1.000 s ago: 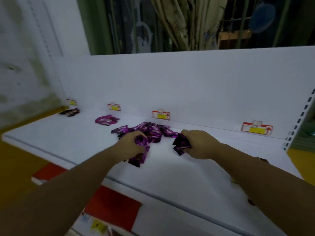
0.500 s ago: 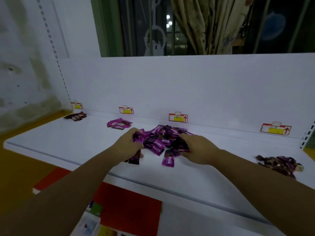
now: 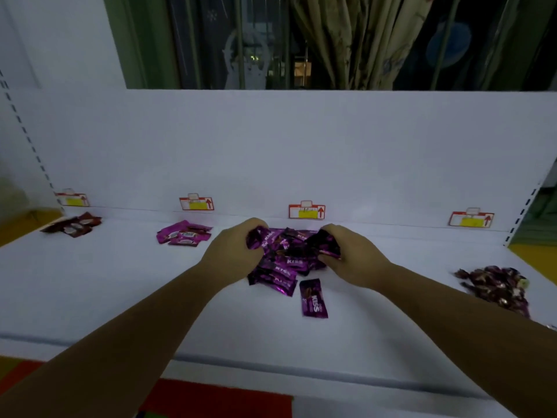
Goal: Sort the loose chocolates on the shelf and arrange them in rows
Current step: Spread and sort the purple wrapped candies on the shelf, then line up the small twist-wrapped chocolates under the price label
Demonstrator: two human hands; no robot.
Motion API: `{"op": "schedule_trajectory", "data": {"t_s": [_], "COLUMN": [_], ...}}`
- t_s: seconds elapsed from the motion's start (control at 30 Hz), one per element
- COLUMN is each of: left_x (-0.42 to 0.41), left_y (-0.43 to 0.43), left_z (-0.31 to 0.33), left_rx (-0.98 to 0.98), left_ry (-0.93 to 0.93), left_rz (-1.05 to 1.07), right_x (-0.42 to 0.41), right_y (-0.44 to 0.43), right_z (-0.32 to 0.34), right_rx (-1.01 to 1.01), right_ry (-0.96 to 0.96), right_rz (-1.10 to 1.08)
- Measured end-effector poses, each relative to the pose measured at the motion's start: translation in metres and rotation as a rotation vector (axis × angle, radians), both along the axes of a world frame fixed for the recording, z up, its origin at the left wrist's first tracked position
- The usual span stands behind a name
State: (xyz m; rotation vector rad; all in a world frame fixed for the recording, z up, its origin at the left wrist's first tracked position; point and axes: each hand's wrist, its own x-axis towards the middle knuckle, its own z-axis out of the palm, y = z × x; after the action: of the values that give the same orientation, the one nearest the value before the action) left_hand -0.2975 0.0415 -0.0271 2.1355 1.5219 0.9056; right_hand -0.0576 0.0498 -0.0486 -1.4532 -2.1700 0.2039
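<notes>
At the far left of the white shelf (image 3: 90, 297), a small group of brown chocolates (image 3: 72, 226) lies just in front of the first price tag (image 3: 73, 199). To the right, a group of pink chocolates (image 3: 184, 233) lies in front of the second price tag (image 3: 196, 203), well apart from the brown ones.

Next is the left hand (image 3: 233, 251). Its fingers are curled around some wrappers at the left edge of the purple pile (image 3: 281, 267). This pile is in the middle of the shelf, near the back panel (image 3: 271, 146) and in front of the third price tag (image 3: 306, 210). Its wrappers lie across each other without order. One single purple chocolate (image 3: 313, 298) lies flat just in front of the pile, and no hand touches it.

The right hand (image 3: 352, 254) grips a bunch of purple wrappers at the right edge of the same pile. The two hands are apart, with the pile between them.

Far to the right, a dark heap (image 3: 497, 286) of chocolates lies near the front of the shelf, with the fourth price tag (image 3: 471, 219) behind it.
</notes>
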Motion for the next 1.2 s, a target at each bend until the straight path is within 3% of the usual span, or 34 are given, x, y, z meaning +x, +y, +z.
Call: {"op": "schedule_trajectory", "data": {"t_s": [0.23, 0.4, 0.67, 0.97, 1.2], "left_x": [0.024, 0.033, 0.035, 0.035, 0.078], "left_y": [0.061, 0.09, 0.108, 0.111, 0.097], "left_z": [-0.008, -0.007, -0.016, -0.007, 0.002], "left_rx": [-0.091, -0.096, -0.274, -0.124, 0.012], "left_ry": [0.304, 0.291, 0.378, 0.614, 0.482], "left_rz": [-0.066, -0.06, -0.143, -0.171, -0.4], "right_x": [-0.001, -0.005, 0.004, 0.027, 0.074], "right_y": [0.068, 0.107, 0.135, 0.1, 0.027], "right_z": [0.0, 0.001, -0.011, -0.004, -0.001], "right_rx": [-0.012, -0.056, -0.027, 0.015, -0.034], "right_ry": [-0.006, -0.053, -0.22, -0.46, -0.569], "right_rz": [0.047, 0.121, 0.222, 0.102, -0.067]}}
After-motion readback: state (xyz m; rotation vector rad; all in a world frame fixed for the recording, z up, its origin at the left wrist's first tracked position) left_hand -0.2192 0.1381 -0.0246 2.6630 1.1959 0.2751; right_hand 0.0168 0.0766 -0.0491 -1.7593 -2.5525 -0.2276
